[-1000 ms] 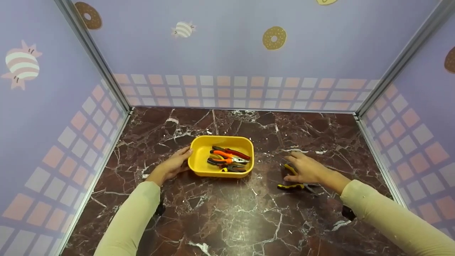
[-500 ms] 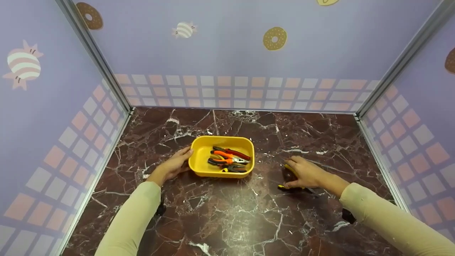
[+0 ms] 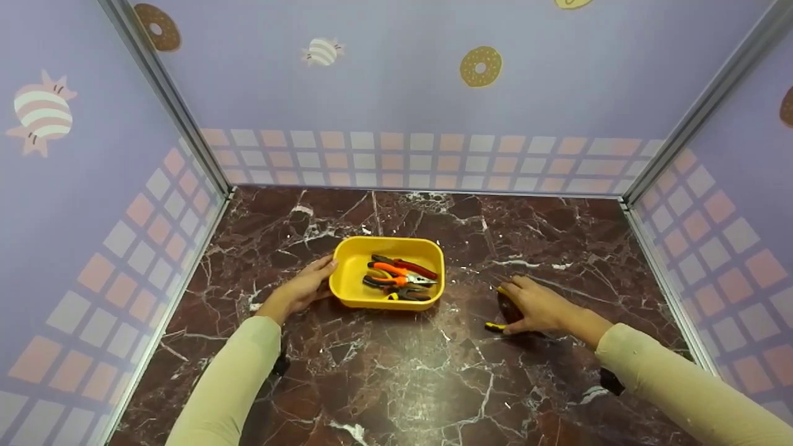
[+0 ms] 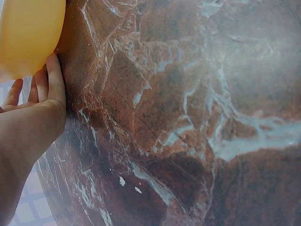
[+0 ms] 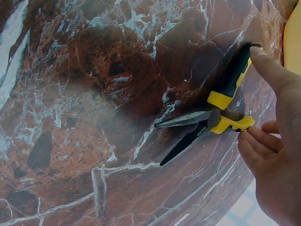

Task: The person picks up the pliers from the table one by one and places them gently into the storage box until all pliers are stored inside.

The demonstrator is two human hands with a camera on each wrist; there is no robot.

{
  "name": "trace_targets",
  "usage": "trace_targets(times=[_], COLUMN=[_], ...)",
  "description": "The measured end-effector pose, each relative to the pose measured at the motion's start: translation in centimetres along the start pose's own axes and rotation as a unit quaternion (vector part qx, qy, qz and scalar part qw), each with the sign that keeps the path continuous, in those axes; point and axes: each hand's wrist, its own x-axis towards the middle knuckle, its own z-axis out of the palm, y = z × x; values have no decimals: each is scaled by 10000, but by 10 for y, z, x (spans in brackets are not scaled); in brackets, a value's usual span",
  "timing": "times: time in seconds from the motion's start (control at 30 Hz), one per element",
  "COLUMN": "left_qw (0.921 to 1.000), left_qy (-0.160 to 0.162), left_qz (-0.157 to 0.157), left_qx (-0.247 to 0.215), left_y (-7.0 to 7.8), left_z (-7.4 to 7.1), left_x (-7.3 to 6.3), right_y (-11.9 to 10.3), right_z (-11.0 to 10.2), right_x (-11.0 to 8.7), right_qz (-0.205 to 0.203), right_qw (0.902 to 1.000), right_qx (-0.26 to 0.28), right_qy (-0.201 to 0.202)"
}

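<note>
My left hand (image 3: 303,287) rests against the left end of a yellow plastic bin (image 3: 342,285), its fairly straight fingers at the outer wall in the left wrist view. Inside lie several pliers, among them orange-and-black pliers (image 3: 389,280) and a red-handled tool (image 3: 414,268). To the right of the bin, my right hand (image 3: 540,306) grips long-nose pliers (image 5: 214,115) with yellow-and-black handles. Its thumb presses the end of one handle while curled fingers meet the other. The handles are spread and the pliers' jaws stand apart, low over the tabletop.
The tabletop (image 3: 396,378) is dark red marble-patterned with white veins. Lilac panels (image 3: 396,93) with printed sweets and squares enclose it at the back and both sides, joined by metal corner posts (image 3: 179,111).
My right hand has come down and closed over the yellow-and-black pliers, thumb and fingers reaching the two handles. The left hand and the bin stay in place.
</note>
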Motion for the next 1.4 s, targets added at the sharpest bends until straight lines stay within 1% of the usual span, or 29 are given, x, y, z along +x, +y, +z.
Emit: trace_targets(times=[0.27,0.63,0.87,1.03,1.2,1.4], left_qw=[9999,10000,9999,10000,10000,9999], left_qy=[-116,-64,-93,-65,-96,-107], left_qz=[24,-7,36,-3,25,34], left_qx=[-43,-24,-59,-72,-7,3], left_y=[0,-1,-1,-1,0,0], left_z=[1,-1,0,-1,0,-1], left_x=[-1,3,0,-2,-1,1], right_y=[0,-2,0,2,3,4], right_z=[6,8,12,15,16,14], right_x=[-2,2,1,-1,-2,-2], right_qz=[0,17,26,-43,2,-32], right_qw=[9999,9997,9996,9993,9991,9996], right_qx=[53,-23,5,97,272,198], right_qy=[115,238,281,371,329,205])
